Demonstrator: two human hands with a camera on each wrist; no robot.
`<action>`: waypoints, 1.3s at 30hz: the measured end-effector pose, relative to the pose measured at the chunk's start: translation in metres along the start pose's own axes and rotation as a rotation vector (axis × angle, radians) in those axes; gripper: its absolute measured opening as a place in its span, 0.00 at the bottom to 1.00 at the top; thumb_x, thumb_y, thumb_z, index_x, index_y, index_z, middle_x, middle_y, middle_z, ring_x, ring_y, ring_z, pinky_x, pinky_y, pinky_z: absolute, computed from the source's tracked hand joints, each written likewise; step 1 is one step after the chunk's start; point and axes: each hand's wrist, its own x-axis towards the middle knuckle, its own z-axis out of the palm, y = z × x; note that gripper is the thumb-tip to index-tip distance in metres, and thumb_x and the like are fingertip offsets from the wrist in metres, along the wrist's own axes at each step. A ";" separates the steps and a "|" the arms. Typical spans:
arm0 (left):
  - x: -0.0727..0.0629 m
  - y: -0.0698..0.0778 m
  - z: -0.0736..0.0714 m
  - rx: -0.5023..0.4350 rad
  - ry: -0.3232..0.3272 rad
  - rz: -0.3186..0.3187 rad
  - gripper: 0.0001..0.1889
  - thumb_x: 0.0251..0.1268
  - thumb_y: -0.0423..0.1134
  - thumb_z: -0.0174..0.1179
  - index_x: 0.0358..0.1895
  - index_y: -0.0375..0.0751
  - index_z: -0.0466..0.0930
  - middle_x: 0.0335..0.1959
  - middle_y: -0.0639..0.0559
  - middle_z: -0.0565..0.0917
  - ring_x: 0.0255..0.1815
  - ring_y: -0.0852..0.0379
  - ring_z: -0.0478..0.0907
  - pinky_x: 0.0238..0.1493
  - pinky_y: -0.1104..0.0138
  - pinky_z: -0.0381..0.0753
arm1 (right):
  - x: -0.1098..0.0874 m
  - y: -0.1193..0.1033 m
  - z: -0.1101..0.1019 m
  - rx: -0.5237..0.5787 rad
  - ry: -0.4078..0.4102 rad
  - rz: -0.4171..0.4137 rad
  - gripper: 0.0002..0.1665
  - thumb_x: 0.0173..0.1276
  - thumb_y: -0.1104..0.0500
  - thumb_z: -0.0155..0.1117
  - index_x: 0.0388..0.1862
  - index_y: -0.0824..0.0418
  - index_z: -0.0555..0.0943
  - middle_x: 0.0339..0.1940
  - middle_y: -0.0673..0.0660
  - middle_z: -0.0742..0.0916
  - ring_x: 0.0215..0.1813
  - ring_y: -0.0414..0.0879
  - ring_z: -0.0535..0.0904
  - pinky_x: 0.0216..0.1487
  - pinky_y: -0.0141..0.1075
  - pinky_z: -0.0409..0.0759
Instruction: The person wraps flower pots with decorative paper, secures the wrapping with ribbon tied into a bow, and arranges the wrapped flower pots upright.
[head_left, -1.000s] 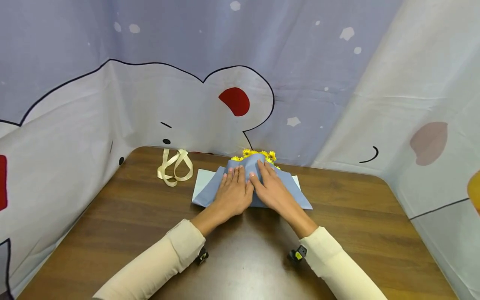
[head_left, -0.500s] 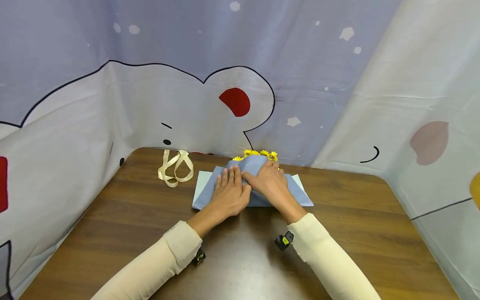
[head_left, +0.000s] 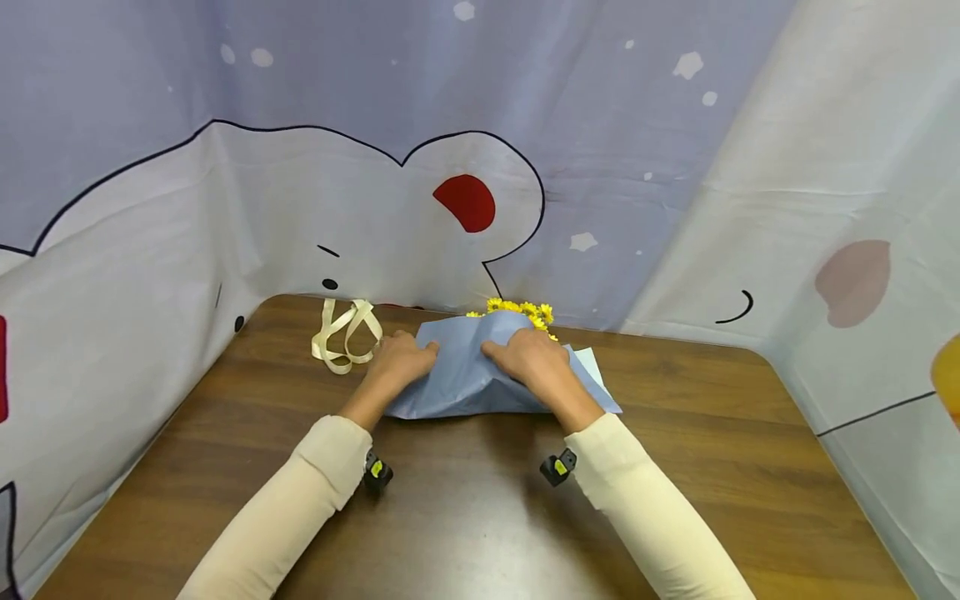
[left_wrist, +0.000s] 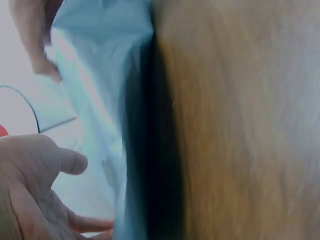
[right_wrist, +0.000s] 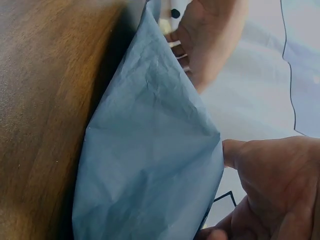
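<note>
Blue wrapping paper (head_left: 461, 367) lies folded over a bunch of yellow flowers (head_left: 521, 310), whose heads show above its top edge. My right hand (head_left: 536, 362) grips the paper near its upper right. In the right wrist view the right thumb (right_wrist: 232, 152) meets the paper's edge, with fingers lower down partly hidden. At the paper's left side is my left hand (head_left: 397, 367). The left wrist view shows the left thumb (left_wrist: 74, 162) apart from the sheet and fingers extended toward its edge. A paler sheet (head_left: 592, 367) peeks out at right.
A loosely looped cream ribbon (head_left: 345, 337) lies on the wooden table (head_left: 712, 450), just left of my left hand. Behind and beside the table hangs a printed curtain (head_left: 337, 192). A small black camera (head_left: 377, 471) sits under each wrist.
My left hand has moved left from the paper's middle to its left side, and the blue paper's left part has spread out. My right hand has shifted slightly left, its fingers now curled over the paper.
</note>
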 end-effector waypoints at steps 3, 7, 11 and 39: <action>0.018 -0.018 0.001 0.007 -0.115 -0.058 0.52 0.80 0.70 0.53 0.78 0.17 0.67 0.71 0.20 0.81 0.70 0.24 0.82 0.66 0.38 0.85 | 0.000 -0.003 0.001 -0.016 -0.015 -0.003 0.44 0.79 0.29 0.54 0.62 0.67 0.88 0.68 0.66 0.90 0.68 0.62 0.87 0.69 0.64 0.84; 0.015 -0.023 -0.004 -0.193 -0.149 -0.095 0.43 0.80 0.61 0.63 0.74 0.20 0.74 0.69 0.25 0.83 0.65 0.31 0.84 0.64 0.43 0.87 | -0.001 -0.006 0.003 -0.030 -0.027 -0.009 0.46 0.79 0.28 0.54 0.65 0.66 0.87 0.70 0.65 0.90 0.70 0.61 0.87 0.69 0.62 0.84; -0.004 -0.018 -0.015 -0.386 -0.111 -0.115 0.35 0.79 0.51 0.68 0.70 0.19 0.76 0.68 0.27 0.81 0.64 0.34 0.81 0.65 0.45 0.85 | 0.001 -0.008 0.005 -0.060 -0.043 -0.001 0.50 0.76 0.23 0.57 0.68 0.65 0.87 0.71 0.64 0.89 0.70 0.60 0.86 0.71 0.61 0.83; -0.058 -0.035 -0.074 -0.383 -0.283 -0.208 0.41 0.92 0.66 0.39 0.68 0.24 0.75 0.45 0.36 0.84 0.35 0.48 0.88 0.37 0.57 0.95 | 0.006 -0.009 0.012 -0.058 -0.199 0.080 0.59 0.73 0.17 0.47 0.80 0.61 0.81 0.80 0.66 0.83 0.75 0.60 0.82 0.76 0.59 0.78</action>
